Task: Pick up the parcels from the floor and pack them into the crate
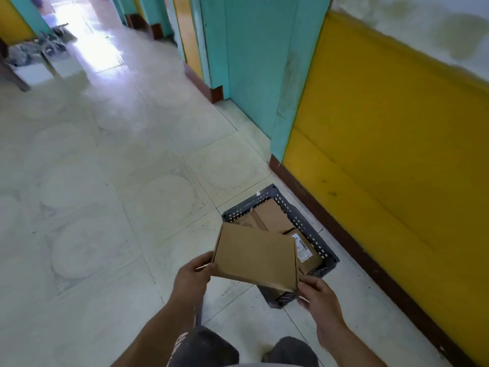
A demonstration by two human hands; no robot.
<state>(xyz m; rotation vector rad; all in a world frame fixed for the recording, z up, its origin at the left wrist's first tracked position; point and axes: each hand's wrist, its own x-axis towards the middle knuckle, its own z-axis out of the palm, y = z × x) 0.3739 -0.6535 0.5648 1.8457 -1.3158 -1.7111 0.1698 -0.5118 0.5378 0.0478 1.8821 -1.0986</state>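
Note:
A flat brown cardboard parcel (255, 256) hangs above the near end of a dark grey perforated crate (304, 221) that stands on the floor beside the wall. My left hand (191, 278) grips the parcel's left edge, thumb on top. My right hand (317, 298) pinches its near right corner. Inside the crate lie other brown parcels (272, 215), one with a white label (301, 246). The held parcel hides the crate's near left part.
A yellow wall with a dark brown skirting (344, 234) runs along the right, with teal pillars (254, 62) behind. Pale tiled floor (119, 168) stretches left and ahead. A wooden bench leg and a heap of things (34, 51) sit far left.

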